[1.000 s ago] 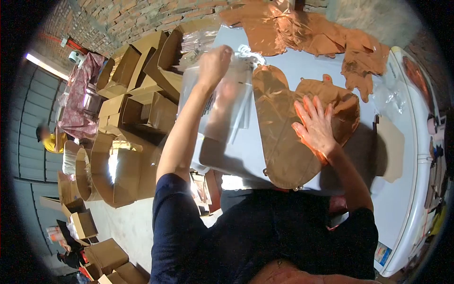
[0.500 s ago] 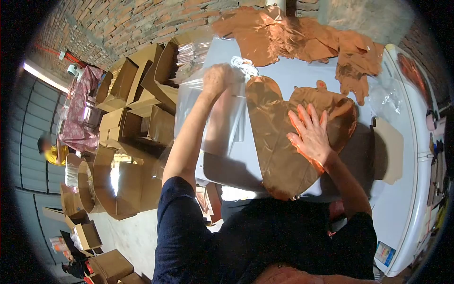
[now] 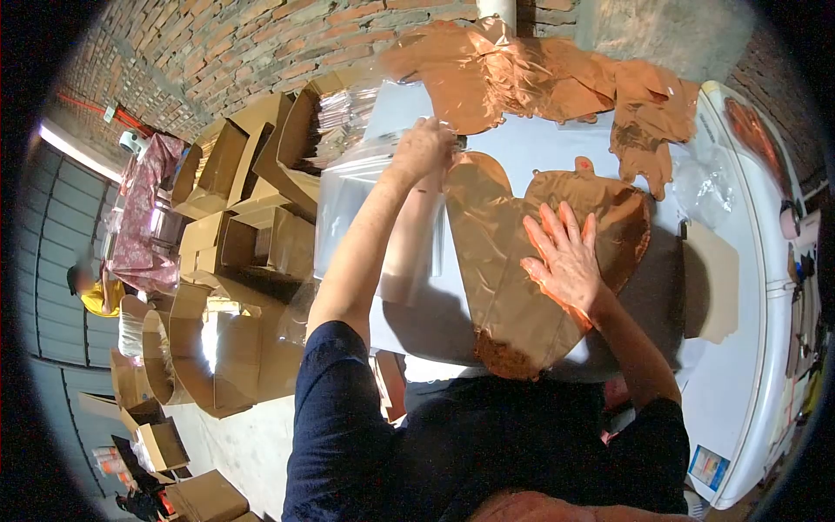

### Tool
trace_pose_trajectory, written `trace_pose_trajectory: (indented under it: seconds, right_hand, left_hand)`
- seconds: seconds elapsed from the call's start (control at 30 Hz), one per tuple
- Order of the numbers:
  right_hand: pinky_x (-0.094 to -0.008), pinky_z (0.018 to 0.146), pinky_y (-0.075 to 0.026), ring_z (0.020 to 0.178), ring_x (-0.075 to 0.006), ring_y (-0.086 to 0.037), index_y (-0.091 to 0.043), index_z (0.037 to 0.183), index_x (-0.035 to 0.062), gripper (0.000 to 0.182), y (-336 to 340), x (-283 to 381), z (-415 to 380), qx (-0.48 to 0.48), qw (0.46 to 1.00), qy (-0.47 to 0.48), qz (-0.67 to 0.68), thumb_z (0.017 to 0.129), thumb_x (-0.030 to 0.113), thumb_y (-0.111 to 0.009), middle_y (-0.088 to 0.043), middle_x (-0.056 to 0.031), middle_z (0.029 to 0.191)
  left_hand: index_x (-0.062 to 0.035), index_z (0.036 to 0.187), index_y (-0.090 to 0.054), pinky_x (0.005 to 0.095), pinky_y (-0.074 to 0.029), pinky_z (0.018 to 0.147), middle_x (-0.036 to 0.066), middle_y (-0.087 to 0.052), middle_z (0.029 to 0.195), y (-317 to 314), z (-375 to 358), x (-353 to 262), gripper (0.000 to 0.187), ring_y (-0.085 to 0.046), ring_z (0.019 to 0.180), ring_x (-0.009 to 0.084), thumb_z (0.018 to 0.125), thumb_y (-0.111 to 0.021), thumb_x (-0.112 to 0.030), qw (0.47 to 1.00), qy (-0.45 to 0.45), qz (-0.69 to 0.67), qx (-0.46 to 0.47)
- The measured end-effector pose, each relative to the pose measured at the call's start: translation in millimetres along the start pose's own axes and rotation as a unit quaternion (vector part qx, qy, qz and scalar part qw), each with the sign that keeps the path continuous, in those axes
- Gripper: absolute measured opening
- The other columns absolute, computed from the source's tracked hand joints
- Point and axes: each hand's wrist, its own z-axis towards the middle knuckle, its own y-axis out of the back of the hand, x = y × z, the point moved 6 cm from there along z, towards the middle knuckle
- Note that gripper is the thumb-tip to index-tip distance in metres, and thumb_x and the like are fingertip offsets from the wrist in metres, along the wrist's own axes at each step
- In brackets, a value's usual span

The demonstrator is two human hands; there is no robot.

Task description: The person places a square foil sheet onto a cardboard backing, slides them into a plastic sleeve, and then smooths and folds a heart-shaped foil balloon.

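Note:
A flat, copper-coloured foil balloon [image 3: 491,252] lies on the white table in front of me. My right hand [image 3: 565,259] rests flat on its right part, fingers spread. Beyond the balloon's upper left tip is my left hand [image 3: 426,150], with its fingers bent down and together. It covers the spot of a white string bundle, so what the fingers hold is hidden. Clear plastic bags [image 3: 348,222] lie beneath my left forearm. More crumpled copper foil balloons [image 3: 565,78] are heaped along the table's far edge.
Open cardboard boxes [image 3: 252,244] stand to the left, one filled with packed sleeves. A cardboard piece [image 3: 715,278] and crumpled clear plastic [image 3: 704,187] lie at right, beside a white rounded edge [image 3: 765,313]. A person in yellow [image 3: 104,296] is far left.
My left hand has moved right and slightly down, onto the white string bundle, which it now covers. My right hand stays flat on the balloon. The whole view has shifted slightly.

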Motion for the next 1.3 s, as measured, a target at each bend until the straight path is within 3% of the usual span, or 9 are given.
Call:
trace_pose_trajectory:
  seconds: [0.2, 0.33, 0.5, 0.6, 0.73, 0.77, 0.97, 1.13, 1.3]
  right_hand:
    - [-0.0739, 0.113, -0.010, 0.149, -0.0398, -0.020, -0.037, 0.154, 0.0207, 0.068, -0.2, -0.3, -0.5, -0.026, 1.000, 0.009, -0.005, 0.097, 0.056, -0.050, -0.032, -0.0120, 0.159]
    - [-0.0741, 0.113, -0.011, 0.148, -0.0399, -0.021, -0.038, 0.154, 0.0203, 0.068, 3.8, 1.3, 0.3, -0.026, 1.000, 0.010, 0.002, 0.096, 0.055, -0.052, -0.033, -0.0120, 0.159]
    - [-0.0747, 0.112, -0.011, 0.148, -0.0403, -0.021, -0.040, 0.152, 0.0193, 0.068, 4.9, 1.1, 0.2, -0.035, 0.999, 0.013, 0.010, 0.095, 0.054, -0.055, -0.034, -0.0123, 0.158]
    - [-0.0751, 0.112, -0.012, 0.148, -0.0404, -0.022, -0.041, 0.152, 0.0190, 0.069, 5.6, 1.4, 0.1, -0.038, 0.999, 0.013, 0.013, 0.094, 0.053, -0.056, -0.034, -0.0126, 0.157]
    - [-0.0754, 0.111, -0.013, 0.147, -0.0404, -0.022, -0.041, 0.152, 0.0190, 0.069, 6.3, 1.4, -0.1, -0.039, 0.999, 0.012, 0.013, 0.094, 0.053, -0.057, -0.035, -0.0127, 0.157]
    - [-0.0755, 0.111, -0.013, 0.147, -0.0404, -0.023, -0.042, 0.151, 0.0190, 0.069, 6.6, 1.5, 0.1, -0.039, 0.999, 0.012, 0.014, 0.094, 0.053, -0.057, -0.035, -0.0126, 0.157]
    - [-0.0741, 0.113, -0.012, 0.148, -0.0401, -0.022, -0.041, 0.152, 0.0186, 0.069, 4.9, 1.5, -0.8, -0.041, 0.999, 0.011, 0.012, 0.094, 0.055, -0.055, -0.034, -0.0126, 0.157]
    - [-0.0732, 0.114, -0.009, 0.149, -0.0398, -0.019, -0.041, 0.152, 0.0176, 0.070, 2.6, -0.9, -0.6, -0.035, 0.999, 0.014, 0.017, 0.096, 0.057, -0.051, -0.032, -0.0134, 0.159]
    - [-0.0758, 0.113, -0.009, 0.150, -0.0407, -0.018, -0.042, 0.152, 0.0165, 0.070, -7.7, -3.5, -2.6, -0.004, 0.999, 0.020, -0.026, 0.095, 0.058, -0.050, -0.030, -0.0145, 0.161]
  left_hand:
    - [-0.0103, 0.089, -0.071, 0.0448, -0.054, 0.079, 0.015, -0.065, 0.079, 14.3, 2.6, 39.4, 0.027, -0.064, 0.083, 0.0343, 0.085, -0.073, -0.037, 0.985, -0.015, -0.092, -0.143]
    - [-0.0042, 0.099, -0.072, 0.0365, -0.055, 0.071, 0.013, -0.073, 0.093, 13.5, 2.4, 89.3, 0.014, -0.071, 0.079, 0.0235, 0.087, -0.072, -0.013, 0.937, 0.155, -0.215, -0.228]
    - [-0.0013, 0.106, -0.067, 0.0270, -0.056, 0.069, 0.003, -0.070, 0.092, -20.2, 22.7, 138.2, 0.019, -0.065, 0.080, 0.0119, 0.095, -0.069, -0.017, 0.843, 0.218, -0.449, -0.200]
    - [0.0005, 0.107, -0.071, 0.0330, -0.056, 0.070, 0.014, -0.074, 0.095, -20.0, 31.9, 143.8, 0.032, -0.070, 0.080, 0.0213, 0.089, -0.071, -0.026, 0.815, 0.206, -0.486, -0.240]
    - [0.0000, 0.113, -0.069, 0.0425, -0.055, 0.086, 0.019, -0.072, 0.107, -16.8, 32.2, 136.9, 0.042, -0.070, 0.095, 0.0328, 0.086, -0.074, -0.031, 0.941, 0.173, -0.214, -0.196]
    - [-0.0116, 0.131, -0.063, 0.0384, -0.055, 0.084, 0.018, -0.067, 0.114, -18.8, 31.1, 138.8, 0.051, -0.069, 0.095, 0.0286, 0.084, -0.077, -0.027, 0.944, 0.193, -0.198, -0.179]
    - [-0.0124, 0.123, -0.069, 0.0366, -0.055, 0.083, 0.015, -0.068, 0.115, -5.0, 5.4, 107.3, 0.034, -0.068, 0.096, 0.0244, 0.090, -0.071, -0.021, 0.951, 0.155, -0.237, -0.125]
    - [-0.0049, 0.117, -0.069, 0.0303, -0.054, 0.084, 0.010, -0.067, 0.115, 95.4, -44.5, 18.6, 0.024, -0.065, 0.101, 0.0187, 0.094, -0.066, -0.009, 0.855, 0.111, -0.448, -0.237]
    - [-0.0019, 0.124, -0.061, 0.0314, -0.055, 0.088, 0.009, -0.066, 0.116, 235.8, -151.3, -115.8, 0.025, -0.065, 0.102, 0.0173, 0.100, -0.057, -0.007, 0.757, -0.178, -0.440, -0.449]
